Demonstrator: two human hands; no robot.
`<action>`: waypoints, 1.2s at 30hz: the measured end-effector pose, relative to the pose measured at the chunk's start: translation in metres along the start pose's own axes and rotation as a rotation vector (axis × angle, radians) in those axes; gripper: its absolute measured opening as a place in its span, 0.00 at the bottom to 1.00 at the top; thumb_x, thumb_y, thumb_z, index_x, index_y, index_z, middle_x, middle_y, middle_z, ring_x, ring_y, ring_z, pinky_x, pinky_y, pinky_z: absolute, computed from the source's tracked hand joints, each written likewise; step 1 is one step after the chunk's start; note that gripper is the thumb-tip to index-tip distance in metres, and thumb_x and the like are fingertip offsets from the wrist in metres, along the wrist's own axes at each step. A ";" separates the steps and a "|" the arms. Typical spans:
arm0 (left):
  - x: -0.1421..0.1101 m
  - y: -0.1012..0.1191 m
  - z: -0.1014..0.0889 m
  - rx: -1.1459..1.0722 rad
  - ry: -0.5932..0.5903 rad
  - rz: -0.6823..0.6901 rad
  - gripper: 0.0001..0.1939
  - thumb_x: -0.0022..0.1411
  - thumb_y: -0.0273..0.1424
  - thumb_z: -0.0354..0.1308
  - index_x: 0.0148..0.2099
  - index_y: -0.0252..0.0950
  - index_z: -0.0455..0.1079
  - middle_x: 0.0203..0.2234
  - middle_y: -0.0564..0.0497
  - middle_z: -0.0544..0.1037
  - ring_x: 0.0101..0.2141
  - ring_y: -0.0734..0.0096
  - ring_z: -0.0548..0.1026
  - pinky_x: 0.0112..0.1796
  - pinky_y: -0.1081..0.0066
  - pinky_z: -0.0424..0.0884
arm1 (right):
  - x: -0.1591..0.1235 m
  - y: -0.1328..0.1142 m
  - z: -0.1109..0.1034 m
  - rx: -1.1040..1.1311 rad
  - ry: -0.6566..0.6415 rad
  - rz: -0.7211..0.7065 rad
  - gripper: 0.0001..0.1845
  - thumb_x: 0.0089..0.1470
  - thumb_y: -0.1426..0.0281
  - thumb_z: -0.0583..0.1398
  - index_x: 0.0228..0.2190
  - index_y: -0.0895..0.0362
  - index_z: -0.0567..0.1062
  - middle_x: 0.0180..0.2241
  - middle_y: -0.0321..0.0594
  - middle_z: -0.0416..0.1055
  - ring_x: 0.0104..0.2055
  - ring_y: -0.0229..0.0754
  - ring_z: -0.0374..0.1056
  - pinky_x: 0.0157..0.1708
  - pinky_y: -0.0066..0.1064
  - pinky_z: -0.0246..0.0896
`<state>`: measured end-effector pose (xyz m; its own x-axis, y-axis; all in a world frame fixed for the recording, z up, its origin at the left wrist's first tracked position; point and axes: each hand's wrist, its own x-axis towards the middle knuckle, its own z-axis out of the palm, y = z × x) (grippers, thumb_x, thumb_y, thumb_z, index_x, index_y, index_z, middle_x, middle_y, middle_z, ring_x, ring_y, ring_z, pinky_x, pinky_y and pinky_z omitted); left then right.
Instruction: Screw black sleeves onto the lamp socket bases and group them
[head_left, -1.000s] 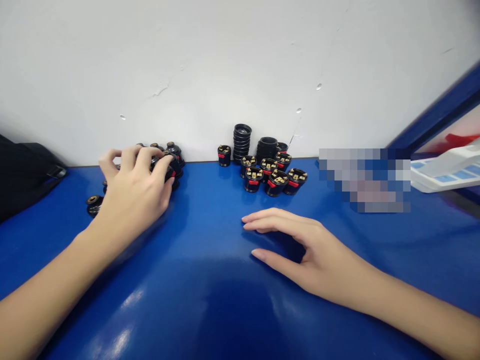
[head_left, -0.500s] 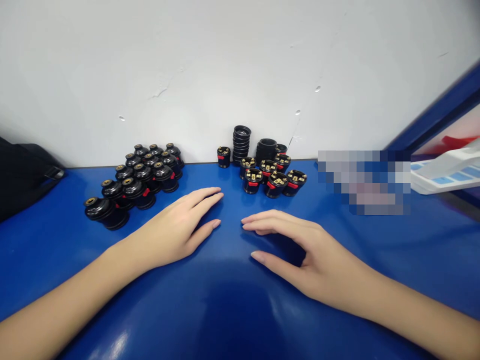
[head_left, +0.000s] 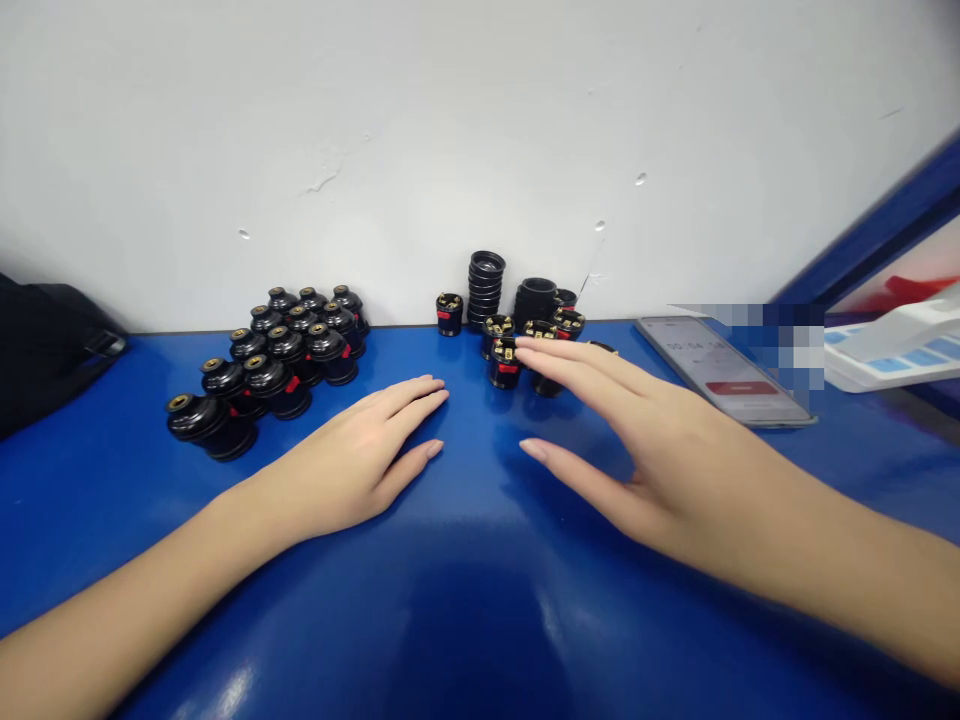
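A small assembly workbench in a workshop: a glossy blue tabletop (head_left: 465, 620) against a bare white wall (head_left: 450, 120), with batches of black plastic lamp-socket parts (head_left: 270, 365) sorted in groups just beyond the fingertips (head_left: 439, 385).

A glossy blue worktable (head_left: 420, 620) stretches before me, catching soft overhead light in pale reflections. Behind it rises a white wall (head_left: 420, 130), scuffed and pitted with small holes. At my right, a blue frame (head_left: 885, 225) slants upward along the table's edge.
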<state>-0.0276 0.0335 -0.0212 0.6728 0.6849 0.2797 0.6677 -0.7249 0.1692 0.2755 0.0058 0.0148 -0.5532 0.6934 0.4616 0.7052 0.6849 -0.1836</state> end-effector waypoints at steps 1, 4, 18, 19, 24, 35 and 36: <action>0.000 0.000 0.000 -0.004 0.004 -0.001 0.27 0.82 0.41 0.50 0.74 0.34 0.66 0.73 0.37 0.69 0.71 0.51 0.71 0.70 0.48 0.71 | 0.004 0.003 0.002 -0.029 0.018 -0.019 0.32 0.72 0.66 0.61 0.72 0.59 0.68 0.72 0.58 0.68 0.73 0.68 0.66 0.70 0.63 0.68; 0.000 0.000 0.000 -0.012 0.013 -0.004 0.27 0.82 0.41 0.51 0.74 0.35 0.67 0.73 0.38 0.70 0.71 0.52 0.72 0.70 0.49 0.71 | 0.017 0.011 0.011 -0.095 0.002 -0.068 0.34 0.71 0.67 0.61 0.73 0.65 0.65 0.75 0.64 0.62 0.75 0.70 0.62 0.72 0.65 0.63; 0.001 0.001 -0.002 0.044 -0.014 0.019 0.29 0.83 0.42 0.48 0.75 0.30 0.64 0.73 0.34 0.69 0.71 0.50 0.71 0.69 0.47 0.71 | 0.020 0.000 0.024 -0.098 -0.036 -0.196 0.29 0.71 0.70 0.61 0.69 0.66 0.70 0.70 0.62 0.71 0.74 0.62 0.65 0.74 0.58 0.62; 0.001 0.001 -0.001 0.044 -0.014 0.020 0.29 0.83 0.42 0.48 0.75 0.30 0.63 0.73 0.33 0.69 0.71 0.49 0.71 0.69 0.47 0.72 | 0.019 -0.002 0.023 -0.081 -0.041 -0.214 0.29 0.71 0.70 0.61 0.69 0.66 0.71 0.70 0.62 0.71 0.74 0.62 0.65 0.74 0.58 0.62; 0.001 0.001 -0.002 0.029 0.004 0.031 0.28 0.82 0.41 0.50 0.75 0.32 0.64 0.73 0.34 0.69 0.71 0.50 0.71 0.69 0.47 0.72 | 0.014 -0.013 0.024 -0.064 -0.028 -0.274 0.28 0.71 0.71 0.61 0.67 0.70 0.71 0.70 0.63 0.71 0.74 0.62 0.66 0.74 0.55 0.62; 0.001 0.000 -0.002 0.024 -0.020 0.030 0.28 0.82 0.41 0.50 0.74 0.32 0.66 0.73 0.35 0.68 0.71 0.48 0.70 0.70 0.49 0.71 | 0.026 -0.011 0.019 0.021 0.030 -0.261 0.23 0.76 0.66 0.57 0.64 0.68 0.75 0.65 0.61 0.77 0.68 0.60 0.74 0.68 0.54 0.72; 0.001 0.000 -0.002 0.029 -0.024 0.027 0.28 0.83 0.42 0.49 0.74 0.32 0.66 0.73 0.34 0.68 0.71 0.48 0.70 0.70 0.48 0.71 | 0.032 -0.006 0.018 0.027 0.046 -0.239 0.22 0.76 0.67 0.57 0.63 0.67 0.75 0.65 0.61 0.77 0.67 0.58 0.75 0.67 0.53 0.73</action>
<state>-0.0277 0.0338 -0.0196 0.6977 0.6670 0.2614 0.6581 -0.7409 0.1342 0.2451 0.0278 0.0153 -0.6816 0.5004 0.5339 0.5442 0.8344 -0.0874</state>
